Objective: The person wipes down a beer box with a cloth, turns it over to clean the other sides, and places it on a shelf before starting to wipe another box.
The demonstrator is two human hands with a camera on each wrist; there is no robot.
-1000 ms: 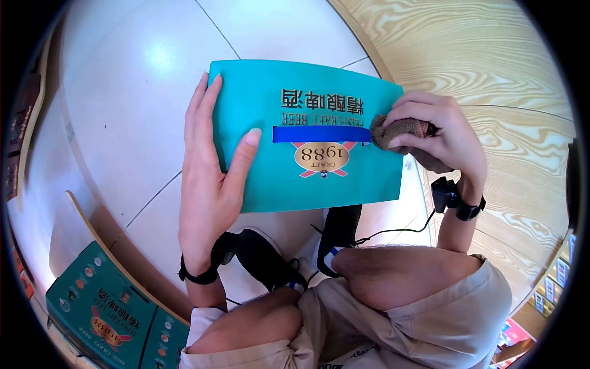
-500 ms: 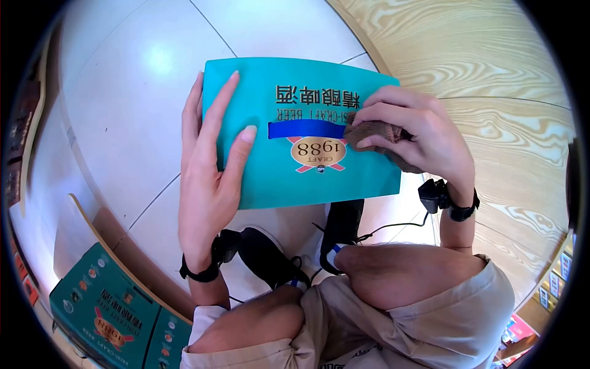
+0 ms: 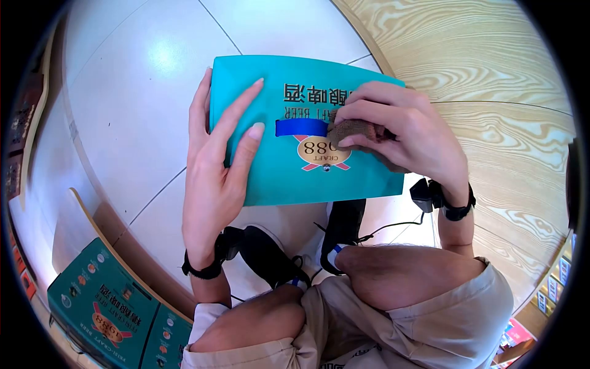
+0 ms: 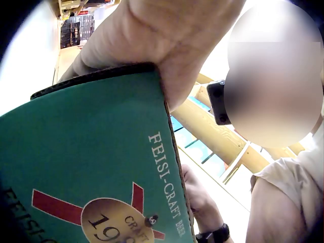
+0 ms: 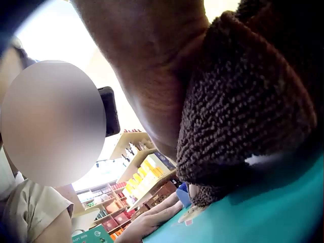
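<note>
A teal box [image 3: 270,178] with a blue strap [image 3: 301,128] across its top is held up above the floor in the head view. My left hand [image 3: 215,160] grips its left end, thumb and a finger lying over the top face. My right hand [image 3: 409,132] pinches a bunched brown cloth [image 3: 353,130] against the top, at the strap's right end. In the right wrist view the ribbed cloth [image 5: 238,101] touches the teal surface [image 5: 243,217]. The left wrist view shows the box's printed side [image 4: 101,136] below my left hand [image 4: 152,40].
A wooden surface [image 3: 479,67] stands at the right. Another green printed box [image 3: 92,301] is at the lower left beside a curved wooden edge. Tiled floor [image 3: 135,111] and black shoes [image 3: 264,252] lie below. Shelves with goods [image 5: 147,177] appear in the right wrist view.
My right hand has moved left with the cloth, over the right part of the strap and lettering. My left index finger reaches farther onto the top. The box has shifted slightly.
</note>
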